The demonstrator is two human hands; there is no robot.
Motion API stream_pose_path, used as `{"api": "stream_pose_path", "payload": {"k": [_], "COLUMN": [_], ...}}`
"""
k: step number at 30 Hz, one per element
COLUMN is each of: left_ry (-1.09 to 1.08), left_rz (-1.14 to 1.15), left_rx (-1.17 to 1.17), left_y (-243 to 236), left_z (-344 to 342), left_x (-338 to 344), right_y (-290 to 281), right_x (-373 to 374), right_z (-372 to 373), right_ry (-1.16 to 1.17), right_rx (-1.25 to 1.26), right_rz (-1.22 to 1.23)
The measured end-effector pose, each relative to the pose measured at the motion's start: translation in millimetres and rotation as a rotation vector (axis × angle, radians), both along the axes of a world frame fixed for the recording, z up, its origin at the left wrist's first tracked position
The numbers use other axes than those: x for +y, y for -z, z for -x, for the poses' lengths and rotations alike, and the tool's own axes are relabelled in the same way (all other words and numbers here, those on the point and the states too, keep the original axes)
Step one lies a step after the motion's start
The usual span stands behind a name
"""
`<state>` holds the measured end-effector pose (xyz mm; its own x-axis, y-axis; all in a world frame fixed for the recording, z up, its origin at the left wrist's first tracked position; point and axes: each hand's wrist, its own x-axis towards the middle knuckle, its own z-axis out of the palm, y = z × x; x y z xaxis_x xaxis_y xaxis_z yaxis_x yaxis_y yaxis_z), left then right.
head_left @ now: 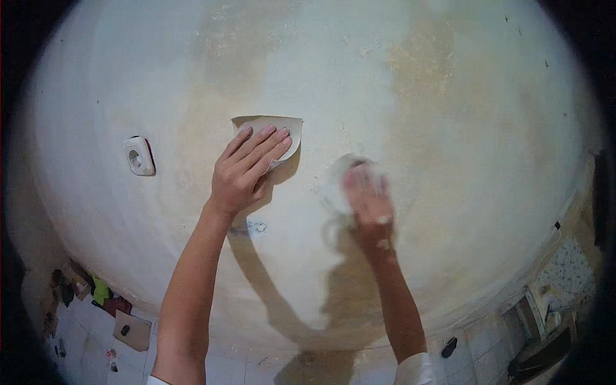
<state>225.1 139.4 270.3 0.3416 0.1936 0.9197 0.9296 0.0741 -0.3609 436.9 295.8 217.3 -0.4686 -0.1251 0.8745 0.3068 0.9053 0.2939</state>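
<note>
My left hand point(245, 168) presses a beige-grey sheet of sandpaper point(285, 124) against the wall with its fingers extended. The sheet's lower right corner curls away from the surface. To the right and slightly lower, my right hand point(370, 202) is smeared by motion against the wall. A pale, blurred piece point(338, 173) shows around its fingertips; its kind cannot be made out. The pale wall point(327, 77) fills most of the view, with tan patches and small chipped spots. Shadows of both arms fall on it below the hands.
A white wall socket point(139, 156) sits left of my left hand. On the tiled floor lie a piece of cardboard point(132, 331) with a dark object on it, a dark shoe point(449, 347) and mixed items point(101, 290) at far left. Wooden furniture point(542, 350) stands at lower right.
</note>
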Motion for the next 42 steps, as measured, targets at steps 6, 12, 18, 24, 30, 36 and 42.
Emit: {"api": "stream_pose_path", "payload": {"k": [6,12,18,24,30,36,42], "left_ry": [-0.018,0.001,-0.005,-0.023,0.013,0.009,-0.019], "left_rz": [0.001,-0.019,-0.031,-0.012,-0.028,-0.030,-0.020], "left_rx": [-0.005,0.009,0.024,0.013,-0.005,0.006,0.036], "left_y": [-1.0,0.2,1.5,2.7,1.4,1.6,-0.9], "left_z": [-0.8,0.2,2.7,4.9,1.4,3.2,1.7], "left_x": [0.4,1.1,1.4,-0.7,0.1,-0.2,-1.9], "right_y": [-0.2,12.7,22.1,7.4,13.2,12.3,-2.1], "right_x": [-8.3,-11.4,-23.5,-8.9,-16.3,-5.9,-11.1], "right_z": [12.5,11.4,37.2,19.8,32.4,16.6,24.2], "right_ry": [0.051,-0.021,-0.057,-0.026,-0.029,-0.024,-0.003], "right_rx": [0.194,0.007,0.175,0.055,0.278,0.030,0.289], "right_rz": [-0.005,0.056,0.130,-0.115,0.062,-0.036,0.020]}}
